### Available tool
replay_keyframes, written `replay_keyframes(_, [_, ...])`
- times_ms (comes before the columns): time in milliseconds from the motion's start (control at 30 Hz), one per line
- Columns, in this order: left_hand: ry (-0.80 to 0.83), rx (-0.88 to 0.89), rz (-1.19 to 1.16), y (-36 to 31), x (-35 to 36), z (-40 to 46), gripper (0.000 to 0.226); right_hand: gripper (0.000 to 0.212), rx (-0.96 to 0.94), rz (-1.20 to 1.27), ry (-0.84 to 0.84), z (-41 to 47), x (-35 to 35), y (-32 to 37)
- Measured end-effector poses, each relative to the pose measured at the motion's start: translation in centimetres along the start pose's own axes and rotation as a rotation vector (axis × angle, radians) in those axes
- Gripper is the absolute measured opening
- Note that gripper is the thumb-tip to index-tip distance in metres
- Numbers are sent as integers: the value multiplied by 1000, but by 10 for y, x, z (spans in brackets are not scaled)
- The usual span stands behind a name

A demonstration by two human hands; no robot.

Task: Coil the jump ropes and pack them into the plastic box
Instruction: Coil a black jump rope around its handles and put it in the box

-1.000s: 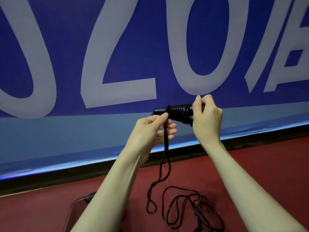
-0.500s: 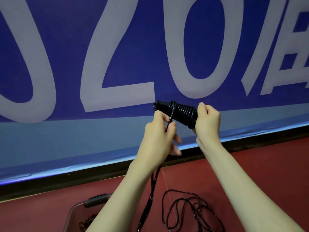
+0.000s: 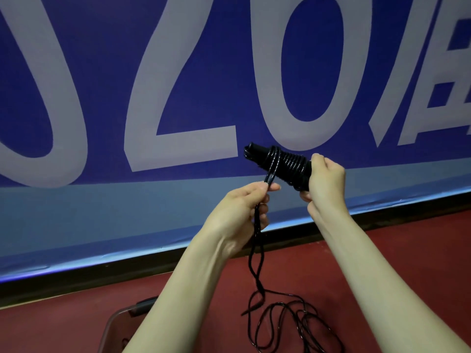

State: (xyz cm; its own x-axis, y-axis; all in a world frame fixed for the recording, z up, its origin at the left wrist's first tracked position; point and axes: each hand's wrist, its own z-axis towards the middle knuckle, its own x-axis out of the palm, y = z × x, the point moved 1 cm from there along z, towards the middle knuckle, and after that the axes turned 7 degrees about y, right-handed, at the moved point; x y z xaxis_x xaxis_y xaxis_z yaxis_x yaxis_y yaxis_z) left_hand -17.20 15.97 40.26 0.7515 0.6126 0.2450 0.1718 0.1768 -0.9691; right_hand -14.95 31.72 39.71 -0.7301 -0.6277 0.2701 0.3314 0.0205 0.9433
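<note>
While the right hand point(image 3: 325, 179) squeezes the end of the black jump rope handles point(image 3: 280, 164), the left hand point(image 3: 244, 207) pinches the rope point(image 3: 257, 253) between thumb and fingers just below them. The handles lie side by side and tilt a little, with the far end higher and pointing left. Shiny black rope is wound around them in many tight rings — they sit close together, right up to the right hand. Two strands run from the rings down into the left hand, then hang loose under it. The rest of the rope drops to the red floor point(image 3: 382, 256) and lies there in a messy pile of loops point(image 3: 293, 327) between the two arms. The plastic box point(image 3: 114, 324) sits on the floor at the bottom left — only its clear rim and a dark latch show, because the left arm hides the rest. Behind the hands is a big blue banner point(image 3: 216, 72) with huge pale letters.
</note>
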Motion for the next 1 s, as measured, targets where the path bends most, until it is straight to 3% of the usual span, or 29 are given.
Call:
replay_keyframes(67, [-8,72,168,2,-3,-1,23,33,1,-9,22,-2,0,4])
replay_keyframes(267, [-176,357,957,1,-22,-7,33,31,131,23,114,-10,0,16])
replay_keyframes(467, [-110,310,1030,15,-53,-5,25,18,254,15,392,-15,0,27])
replay_keyframes(600, [-40,295,1099,25,-62,-6,19,35,283,-94,620,-17,-3,28])
replay_keyframes(733, [-91,275,1096,25,-72,-8,14,37,313,-239,787,-17,-4,25])
replay_keyframes(867, [-179,407,1340,13,-75,-9,30,37,258,-428,881,-22,-1,27])
replay_keyframes(1000, [-308,547,1654,8,-71,-6,17,38,169,-723,952,-29,1,32])
